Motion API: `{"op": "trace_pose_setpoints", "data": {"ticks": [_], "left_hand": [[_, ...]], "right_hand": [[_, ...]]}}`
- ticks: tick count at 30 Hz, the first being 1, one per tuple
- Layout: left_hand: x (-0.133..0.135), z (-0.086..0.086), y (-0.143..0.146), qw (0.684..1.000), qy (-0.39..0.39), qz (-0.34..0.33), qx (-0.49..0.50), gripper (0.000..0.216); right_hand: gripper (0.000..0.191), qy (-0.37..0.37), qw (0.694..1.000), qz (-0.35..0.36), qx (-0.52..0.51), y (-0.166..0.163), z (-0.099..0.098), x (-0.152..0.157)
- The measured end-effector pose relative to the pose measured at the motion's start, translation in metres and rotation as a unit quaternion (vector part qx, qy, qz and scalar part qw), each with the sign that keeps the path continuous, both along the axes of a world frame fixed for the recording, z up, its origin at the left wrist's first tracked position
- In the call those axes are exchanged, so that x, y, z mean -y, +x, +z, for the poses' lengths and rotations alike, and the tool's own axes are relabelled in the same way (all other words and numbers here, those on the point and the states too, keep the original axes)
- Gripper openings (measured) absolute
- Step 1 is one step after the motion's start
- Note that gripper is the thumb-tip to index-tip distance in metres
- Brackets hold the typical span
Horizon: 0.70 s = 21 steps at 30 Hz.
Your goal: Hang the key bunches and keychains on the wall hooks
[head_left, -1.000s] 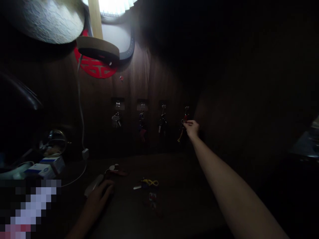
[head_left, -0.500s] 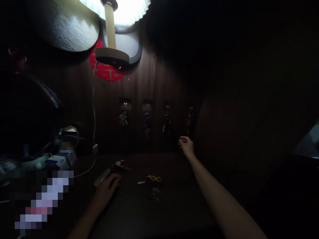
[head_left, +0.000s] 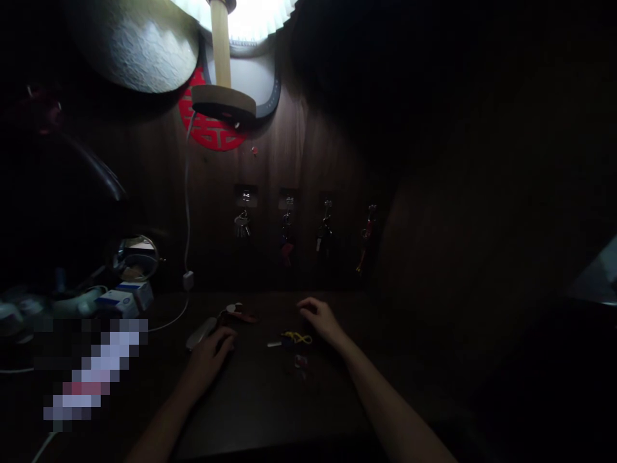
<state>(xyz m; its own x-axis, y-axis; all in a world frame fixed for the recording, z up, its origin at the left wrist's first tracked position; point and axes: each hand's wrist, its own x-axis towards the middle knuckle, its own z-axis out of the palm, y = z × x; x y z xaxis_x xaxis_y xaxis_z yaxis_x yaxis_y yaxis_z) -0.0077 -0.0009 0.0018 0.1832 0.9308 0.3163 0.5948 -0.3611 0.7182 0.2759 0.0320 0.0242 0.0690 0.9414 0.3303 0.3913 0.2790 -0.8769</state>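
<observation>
My left hand (head_left: 212, 358) lies curled over the end of a white oblong device (head_left: 200, 333), possibly a computer mouse, on the dark table (head_left: 260, 411). My right hand (head_left: 322, 320) rests on the tabletop with loosely curled fingers and holds nothing. Nearest to it is a key with a yellow cord (head_left: 292, 339). A small clear item (head_left: 301, 361) lies just below that key, and a reddish-brown strap with a pale round piece (head_left: 238, 313) lies near my left hand. Several key bunches hang from hooks on the wood wall, the rightmost with red and yellow cords (head_left: 367, 238).
A lit lamp with a pleated shade (head_left: 224, 32) hangs above a red paper ornament (head_left: 209, 122). A white cable (head_left: 187, 206) runs down the wall to a plug. At left stand white-and-blue boxes (head_left: 124, 299) and a round mirror (head_left: 137, 257). A blurred patch covers the lower left.
My right hand has moved down from the rightmost key bunch to the tabletop, leaving those keys on their hook. My left hand has stayed on the white device.
</observation>
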Motion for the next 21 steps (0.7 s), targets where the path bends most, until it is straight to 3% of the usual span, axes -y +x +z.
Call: {"op": "trace_pose_setpoints", "data": {"ticks": [9, 15, 21], "left_hand": [[-0.006, -0.010, -0.003, 0.999, 0.032, -0.001, -0.035, 0.024], [-0.007, -0.011, -0.003, 0.996, 0.073, -0.006, -0.059, 0.022], [-0.006, -0.013, -0.002, 0.991, 0.108, -0.014, -0.080, 0.022]], "right_hand": [[0.019, -0.057, 0.995, 0.053, 0.065, -0.036, -0.017, 0.007], [0.023, -0.020, 0.993, 0.069, 0.089, -0.049, -0.026, 0.016], [0.024, 0.006, 1.000, -0.006, -0.023, -0.043, -0.034, 0.013]]}}
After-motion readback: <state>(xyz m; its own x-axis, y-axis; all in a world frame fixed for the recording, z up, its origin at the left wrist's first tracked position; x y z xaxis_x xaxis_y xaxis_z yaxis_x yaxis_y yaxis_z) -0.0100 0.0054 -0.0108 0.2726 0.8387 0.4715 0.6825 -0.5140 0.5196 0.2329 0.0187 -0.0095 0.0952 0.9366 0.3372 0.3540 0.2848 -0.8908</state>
